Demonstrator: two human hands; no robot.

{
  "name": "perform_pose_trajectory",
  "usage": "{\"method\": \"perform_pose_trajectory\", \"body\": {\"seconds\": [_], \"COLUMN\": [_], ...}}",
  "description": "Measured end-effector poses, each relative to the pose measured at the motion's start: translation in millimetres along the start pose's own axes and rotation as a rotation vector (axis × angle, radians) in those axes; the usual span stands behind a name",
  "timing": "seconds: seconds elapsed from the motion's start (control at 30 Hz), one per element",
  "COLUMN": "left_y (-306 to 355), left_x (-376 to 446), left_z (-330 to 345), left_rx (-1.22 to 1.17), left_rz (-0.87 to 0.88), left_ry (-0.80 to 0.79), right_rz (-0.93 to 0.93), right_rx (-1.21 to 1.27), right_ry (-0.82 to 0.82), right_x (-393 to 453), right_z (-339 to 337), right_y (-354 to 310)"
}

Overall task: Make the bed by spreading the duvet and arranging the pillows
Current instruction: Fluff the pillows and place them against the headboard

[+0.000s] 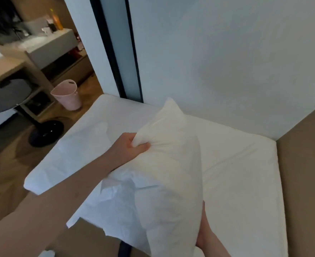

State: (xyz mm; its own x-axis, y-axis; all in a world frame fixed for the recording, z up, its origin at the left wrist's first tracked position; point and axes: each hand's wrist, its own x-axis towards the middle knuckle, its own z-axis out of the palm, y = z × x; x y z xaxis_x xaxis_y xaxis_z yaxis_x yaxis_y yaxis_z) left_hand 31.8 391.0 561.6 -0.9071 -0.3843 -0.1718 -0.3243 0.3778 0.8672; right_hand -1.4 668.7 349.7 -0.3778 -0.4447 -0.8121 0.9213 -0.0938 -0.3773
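My left hand point(134, 145) pinches a bunch of fabric on the pillow point(169, 164), thumb and fingers curled into it about midway along its left edge. The pillow is held up off the mattress point(236, 164), long axis running away from me, far corner pointing up toward the wall point(227, 62). It lies right of my left hand and over my right. My right hand point(205, 236) is under the pillow's near end; only wrist and part of the palm show, so I cannot tell if its fingers grip or just prop.

The headboard point(305, 173) is on my right, so I judge the pillow has to swing right and drop flat against it. Left hand leads that turn.

A crumpled white sheet, maybe the duvet point(69, 154), lies on the mattress's left side; hard to tell which. No second pillow shows. The near bed edge is cut off at the frame bottom. Beyond the bed stands a pink bin point(66, 95) on the floor.
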Motion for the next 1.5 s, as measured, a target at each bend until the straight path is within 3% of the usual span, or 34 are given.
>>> {"method": "perform_pose_trajectory", "body": {"seconds": [0.17,0.37,0.6,0.73,0.87,0.97,1.07,1.3,1.5], "left_y": [-82,-195,-269,-330,-420,-440,-431,-402,-395], "left_x": [-3,-13,-2,3,2,2,11,30,60], "left_z": [-108,-220,-313,-344,-340,-288,-224,-90,-52], "left_rx": [0.186,0.449,0.615,0.638,0.613,0.507,0.471,0.396,0.585], "left_rz": [-0.123,-0.204,-0.227,-0.361,-0.651,-0.750,-0.699,-0.575,-0.419], "left_ry": [0.003,0.094,0.227,0.242,0.086,-0.066,-0.216,-0.391,-0.463], "right_rz": [-0.060,-0.176,-0.292,-0.212,-0.124,-0.099,-0.100,-0.120,-0.074], "right_rx": [-0.248,-0.383,-0.431,-0.435,-0.892,-0.979,-1.092,-1.175,-1.125], "right_ry": [0.130,0.253,0.129,-0.024,0.000,0.097,0.173,0.432,0.605], "right_x": [41,74,144,191,209,222,212,172,139], "right_z": [79,225,352,383,366,324,282,144,47], "right_y": [-11,-18,-8,10,35,62,72,74,68]}}
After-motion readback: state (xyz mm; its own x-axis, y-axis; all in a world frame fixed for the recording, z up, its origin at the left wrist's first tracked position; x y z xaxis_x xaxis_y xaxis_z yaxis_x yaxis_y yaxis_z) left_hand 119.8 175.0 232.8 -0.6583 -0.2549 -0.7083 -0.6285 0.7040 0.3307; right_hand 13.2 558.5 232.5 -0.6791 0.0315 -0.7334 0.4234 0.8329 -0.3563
